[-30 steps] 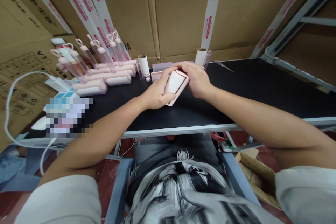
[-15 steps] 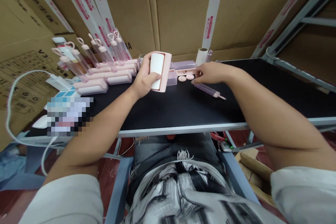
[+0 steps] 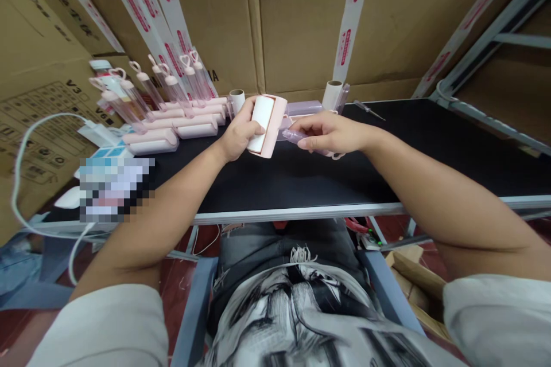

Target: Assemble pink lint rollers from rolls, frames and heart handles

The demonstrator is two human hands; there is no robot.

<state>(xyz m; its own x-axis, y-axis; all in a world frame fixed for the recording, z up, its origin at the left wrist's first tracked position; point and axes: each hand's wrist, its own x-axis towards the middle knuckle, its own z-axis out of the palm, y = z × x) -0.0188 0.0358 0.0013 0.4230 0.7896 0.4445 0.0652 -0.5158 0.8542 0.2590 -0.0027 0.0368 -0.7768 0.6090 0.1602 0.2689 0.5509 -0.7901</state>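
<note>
Pink-and-white roller (image 3: 276,126) is up in your left hand (image 3: 237,136), above the black table (image 3: 301,183), with the tall cardboard (image 3: 297,23) behind. On your left lies a row of pink rollers (image 3: 150,142), with clear tubes topped by loops (image 3: 148,90) rising over them. Two hollow white cylinders (image 3: 333,94) stand toward the back, and a purple box (image 3: 304,107) lies between them.

Your hands are apart, both closed on something. Your left grips the roller by its white side, thumb across the front, pink side facing your other hand. Your right hand (image 3: 333,132) pinches a purple tube (image 3: 291,135), one end pointing at that pink side; whether they touch, you can't tell from here. A small pink loop (image 3: 338,156) shows below your right fingers.

The step in hand looks like bringing tube and roller together. The next move calls for holding the roller steady, squaring the tube to its pink side, and easing it in straight, without forcing a tilted end.
</note>
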